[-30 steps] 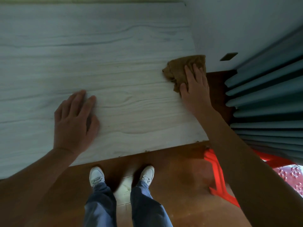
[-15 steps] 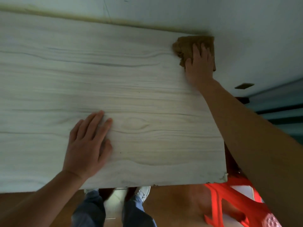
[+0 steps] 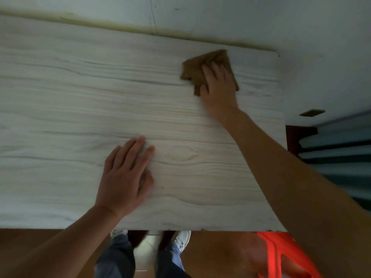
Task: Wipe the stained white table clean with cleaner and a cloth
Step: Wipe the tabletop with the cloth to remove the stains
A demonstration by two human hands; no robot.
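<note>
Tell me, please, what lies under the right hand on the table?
A crumpled brown cloth lies under the right hand, pressed flat on the white wood-grain table. Any stain beneath the cloth is covered.

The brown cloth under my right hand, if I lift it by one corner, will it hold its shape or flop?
The brown cloth looks creased and bunched, so it would probably droop. It seems thin, so likely light.

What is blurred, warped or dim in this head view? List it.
Head view: dim, cool light; soft overall, with the shoes and red stool most smeared; wide-angle bending curves the table edges; a faint shadow sits beside the left hand; no glare. The right hand presses the brown cloth.
</note>
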